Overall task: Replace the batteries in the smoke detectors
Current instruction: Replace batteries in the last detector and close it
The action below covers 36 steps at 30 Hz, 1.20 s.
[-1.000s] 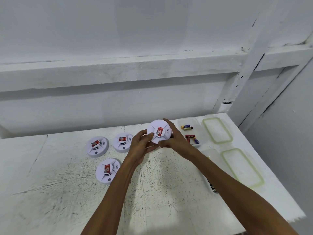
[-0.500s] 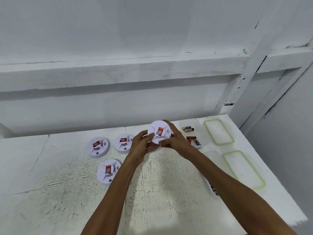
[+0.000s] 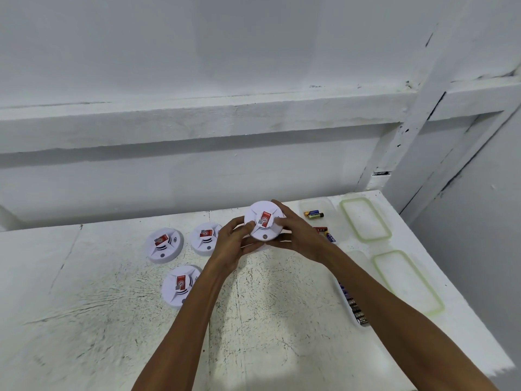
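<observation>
Gripped from both sides at frame centre, just above the scuffed white counter (image 3: 112,334): a round white plastic smoke detector with a red label (image 3: 263,221), left hand (image 3: 234,241) and right hand (image 3: 298,238) each curled round its rim. Lying flat at its left, three matching detectors (image 3: 163,245). At right, a clear plastic tub (image 3: 307,204) holding loose batteries (image 3: 313,214), a second battery-filled tub (image 3: 355,320) half hidden behind the right forearm, and two green-rimmed lids (image 3: 365,218).
</observation>
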Tool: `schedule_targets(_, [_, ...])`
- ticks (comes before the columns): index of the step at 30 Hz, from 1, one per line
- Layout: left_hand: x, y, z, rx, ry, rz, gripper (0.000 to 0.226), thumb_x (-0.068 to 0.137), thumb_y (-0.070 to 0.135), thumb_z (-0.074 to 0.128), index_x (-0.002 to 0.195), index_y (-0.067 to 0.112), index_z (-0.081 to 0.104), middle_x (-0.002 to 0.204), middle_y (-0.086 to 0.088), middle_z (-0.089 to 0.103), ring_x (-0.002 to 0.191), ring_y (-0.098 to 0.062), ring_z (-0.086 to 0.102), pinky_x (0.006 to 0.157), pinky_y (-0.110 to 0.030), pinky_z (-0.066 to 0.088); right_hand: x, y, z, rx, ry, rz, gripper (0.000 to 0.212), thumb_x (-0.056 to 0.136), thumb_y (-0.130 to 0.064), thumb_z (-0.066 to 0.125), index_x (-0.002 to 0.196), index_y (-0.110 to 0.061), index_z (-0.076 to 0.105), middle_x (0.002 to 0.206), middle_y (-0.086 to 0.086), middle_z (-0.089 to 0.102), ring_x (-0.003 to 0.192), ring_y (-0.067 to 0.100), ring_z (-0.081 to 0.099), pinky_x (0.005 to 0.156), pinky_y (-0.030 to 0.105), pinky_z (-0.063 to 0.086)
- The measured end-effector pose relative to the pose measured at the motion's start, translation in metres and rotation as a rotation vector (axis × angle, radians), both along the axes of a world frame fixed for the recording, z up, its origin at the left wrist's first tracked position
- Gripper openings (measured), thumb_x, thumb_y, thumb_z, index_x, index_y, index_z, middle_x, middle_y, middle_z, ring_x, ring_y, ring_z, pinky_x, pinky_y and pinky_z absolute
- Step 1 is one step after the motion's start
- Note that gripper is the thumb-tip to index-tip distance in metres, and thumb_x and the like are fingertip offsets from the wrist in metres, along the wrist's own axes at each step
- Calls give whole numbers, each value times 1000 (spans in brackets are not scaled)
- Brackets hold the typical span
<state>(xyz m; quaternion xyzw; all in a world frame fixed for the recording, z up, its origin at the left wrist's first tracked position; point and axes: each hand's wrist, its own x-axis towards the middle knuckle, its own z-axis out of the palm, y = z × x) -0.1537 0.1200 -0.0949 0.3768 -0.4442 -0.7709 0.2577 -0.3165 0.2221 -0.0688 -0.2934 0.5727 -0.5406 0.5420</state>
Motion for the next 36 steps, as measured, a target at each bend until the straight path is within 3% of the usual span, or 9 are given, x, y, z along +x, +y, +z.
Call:
schedule_targets(4, [0,2,0,43,13,16,30,98,11,66,127,6,62,119,-17,74,103,-38,74,92,-53,59,1,-2,-1,-20,99,-59,40,104,-25,49,143,-34,48,133,-1,64,113,23,67,90,43,58])
schedule_targets(14, [0,0,0,3,-14,6,31,97,11,68,127,4,62,121,-18,72,103,-39,74,90,-53,60,3,-1,-4,-22,111,-76,39,105,-26,48,143,-34,49,131,-4,65,112,22,67,88,39,58])
schedule_targets(20, [1,-5,-1,1,-30,-5,32,96,9,67,128,5,63,121,-17,73,106,-39,73,93,-57,58,2,-6,-5,-5,180,-64,39,104,-30,48,142,-40,48,131,-2,65,107,25,70,92,49,57])
schedule_targets(36, [1,-5,-6,-34,-68,-7,28,96,9,68,124,4,67,117,-14,75,107,-34,73,96,-55,57,2,-3,-6,24,217,-43,39,104,-34,48,142,-45,46,127,-2,67,100,27,71,86,43,60])
